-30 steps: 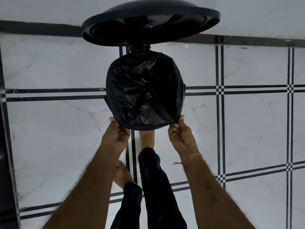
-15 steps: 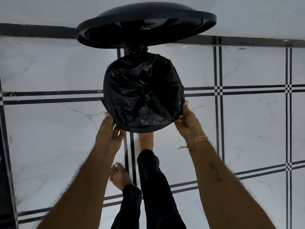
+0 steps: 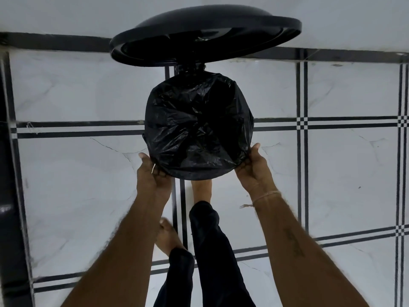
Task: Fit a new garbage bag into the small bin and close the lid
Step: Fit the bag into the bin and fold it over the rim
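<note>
The black bag [image 3: 197, 129] lies spread over the small bin [image 3: 190, 68] on the tiled floor [image 3: 77, 185]. The left grip [image 3: 150, 173] is clamped on the bag's near left edge, and the right grip [image 3: 254, 167] on its near right edge. The lid [image 3: 205, 34] stands open.

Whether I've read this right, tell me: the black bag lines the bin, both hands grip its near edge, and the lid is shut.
The head view shows the lid raised open, not shut. The rest holds: the black bag is in place, and the left hand and right hand grip its near edge.
</note>
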Demonstrator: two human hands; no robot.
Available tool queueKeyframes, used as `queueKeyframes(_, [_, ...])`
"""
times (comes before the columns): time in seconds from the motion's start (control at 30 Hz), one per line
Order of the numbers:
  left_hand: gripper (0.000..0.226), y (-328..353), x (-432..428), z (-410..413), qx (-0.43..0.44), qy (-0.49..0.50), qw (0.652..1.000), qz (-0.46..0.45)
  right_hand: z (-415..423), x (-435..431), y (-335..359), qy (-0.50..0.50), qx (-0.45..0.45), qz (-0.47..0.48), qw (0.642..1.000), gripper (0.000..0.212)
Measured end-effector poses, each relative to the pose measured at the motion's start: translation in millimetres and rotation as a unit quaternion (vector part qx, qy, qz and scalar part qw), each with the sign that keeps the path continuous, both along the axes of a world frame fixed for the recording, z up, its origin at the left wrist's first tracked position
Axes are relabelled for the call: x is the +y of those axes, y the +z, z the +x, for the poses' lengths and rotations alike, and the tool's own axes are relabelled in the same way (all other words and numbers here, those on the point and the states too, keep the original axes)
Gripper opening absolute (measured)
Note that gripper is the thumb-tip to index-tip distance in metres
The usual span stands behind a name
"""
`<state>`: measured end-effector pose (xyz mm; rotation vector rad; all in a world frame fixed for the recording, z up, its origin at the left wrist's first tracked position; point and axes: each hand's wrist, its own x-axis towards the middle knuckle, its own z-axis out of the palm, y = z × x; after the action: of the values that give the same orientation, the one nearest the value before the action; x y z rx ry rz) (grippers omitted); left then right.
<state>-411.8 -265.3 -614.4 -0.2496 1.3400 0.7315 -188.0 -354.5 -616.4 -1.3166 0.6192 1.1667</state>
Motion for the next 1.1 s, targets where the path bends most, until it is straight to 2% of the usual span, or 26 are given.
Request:
queueKeyframes(0.1, [0.027, -4.7, -10.6, -11.1, -0.017, -0.027, 0.999, 0.006, 2.7, -5.9, 4.1, 0.033, 0.016, -0.035, 0.999, 0.049])
queueKeyframes(0.17, [0.029, -5.0, -19.0, -7.3, -0.027, -0.023, 0.999, 0.007, -7.9, -12.2, 4.1, -0.009, 0.035, -0.033, 0.999, 0.039])
queueKeyframes(0.3, [0.038, 1.9, -37.4, 8.9, -0.048, 0.034, 0.998, -0.009, -41.6, -17.0, 2.2, -0.115, 0.041, 0.01, 0.993, 0.048])
queueKeyframes(0.43, [0.038, 2.0, -37.5, 13.3, -0.043, 0.046, 0.998, -0.002, -49.8, -9.1, 1.5, -0.148, 0.039, 0.019, 0.988, 0.056])
queueKeyframes(0.5, [0.037, -0.3, -33.2, 13.4, -0.035, 0.04, 0.999, -0.007, -47.7, -7.2, -1.2, -0.157, 0.042, 0.001, 0.987, 0.053])
queueKeyframes(0.63, [0.039, -4.8, -26.5, 15.5, -0.007, -0.005, 1.0, -0.021, -41.9, -3.5, -1.8, -0.118, 0.04, -0.037, 0.991, 0.036])
queueKeyframes(0.83, [0.04, 0.0, -24.5, 14.6, 0.039, -0.021, 0.998, -0.045, -40.7, -0.2, -0.2, -0.039, 0.042, -0.081, 0.995, 0.035])
queueKeyframes(0.93, [0.046, 5.3, -21.2, 11.3, 0.057, -0.021, 0.997, -0.038, -29.6, 3.9, 3.3, -0.038, 0.01, -0.082, 0.996, 0.046])
queueKeyframes(1.1, [0.027, 14.2, -4.9, 3.3, 0.086, -0.077, 0.993, 0.006, -6.2, 6.2, 15.3, 0.014, -0.022, -0.092, 0.995, 0.041])
